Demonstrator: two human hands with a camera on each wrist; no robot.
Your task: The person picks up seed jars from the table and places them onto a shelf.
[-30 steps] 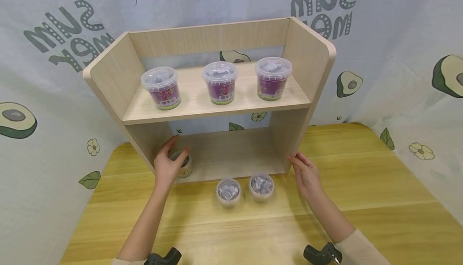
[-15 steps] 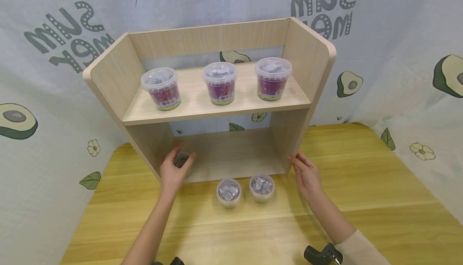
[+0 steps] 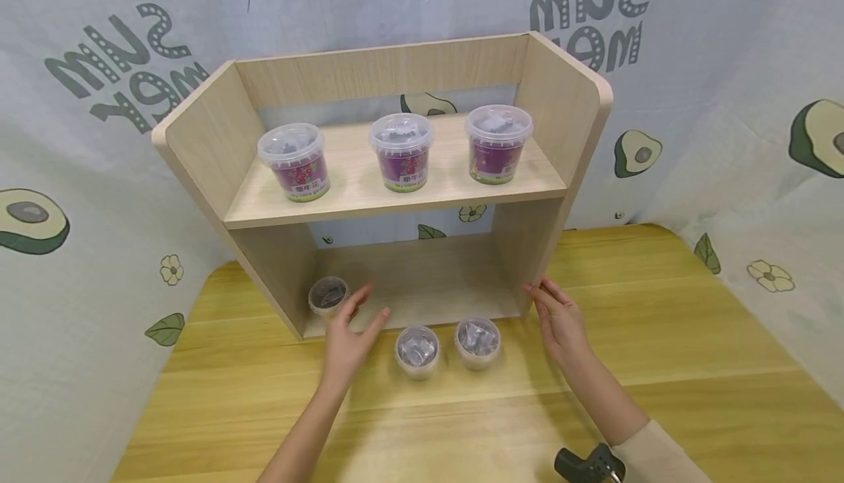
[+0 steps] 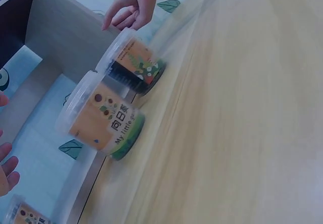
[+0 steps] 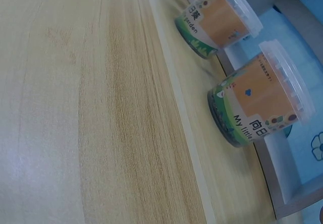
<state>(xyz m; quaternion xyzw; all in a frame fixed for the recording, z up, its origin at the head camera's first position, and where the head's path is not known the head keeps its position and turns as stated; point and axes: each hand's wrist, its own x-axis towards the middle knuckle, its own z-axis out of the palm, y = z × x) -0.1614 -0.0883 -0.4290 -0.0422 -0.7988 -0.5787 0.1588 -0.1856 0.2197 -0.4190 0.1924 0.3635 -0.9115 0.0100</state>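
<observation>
My left hand (image 3: 352,340) is just in front of the lower shelf, thumb and fingers spread with nothing between them. At its left, inside the lower compartment, stands a clear-lidded plastic tub (image 3: 327,295) by the left wall. Two more tubs with orange labels, the left one (image 3: 417,351) and the right one (image 3: 477,341), stand upright on the table before the shelf. Their "My little garden" print shows on a tub (image 4: 108,115) in the left wrist view. My right hand (image 3: 560,319) holds the front edge of the wooden shelf unit (image 3: 583,116) at its right side panel.
On the upper board stand three purple-labelled tubs, at left (image 3: 300,168), middle (image 3: 404,157) and right (image 3: 496,149). The wooden table (image 3: 666,336) runs out to both sides. A printed cloth (image 3: 712,175) hangs behind and around it.
My left hand has let go of the tub inside the lower compartment and moved right and toward me. That tub stays near the left wall. My right hand keeps its place.
</observation>
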